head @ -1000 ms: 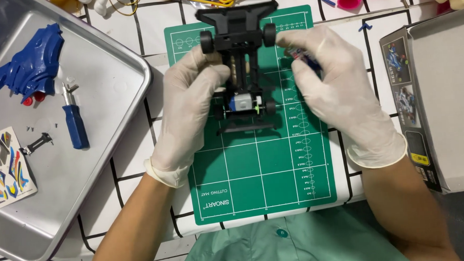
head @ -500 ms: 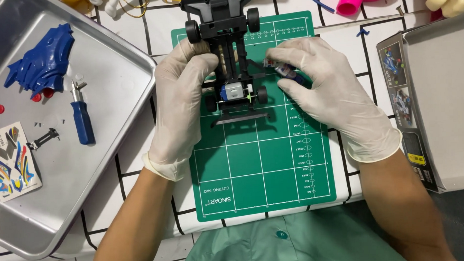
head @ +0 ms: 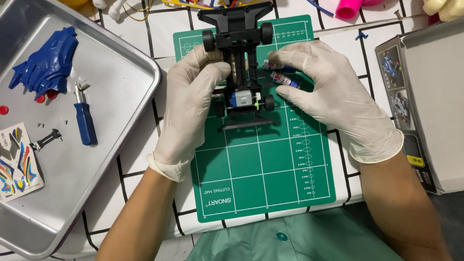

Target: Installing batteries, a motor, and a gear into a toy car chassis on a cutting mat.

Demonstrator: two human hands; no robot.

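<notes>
Toy car frame (head: 239,73) sits at top of green mat (head: 264,165). Left hand (head: 190,103) curled round frame's side, steadying. Right hand (head: 326,94) pinches two small batteries (head: 281,74) beside frame. Risk: batteries slipping from gloved fingertips, rolling off mat.

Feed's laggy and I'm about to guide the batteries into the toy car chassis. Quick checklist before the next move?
1. Chassis on green cutting mat: ok.
2. Left hand steadying the chassis side: ok.
3. Right hand on the two batteries: ok.
4. Batteries seated in their bay: not ok, they lie beside the chassis.
5. Battery polarity: cannot tell.
6. Blue screwdriver in metal tray, within reach: ok.
</notes>
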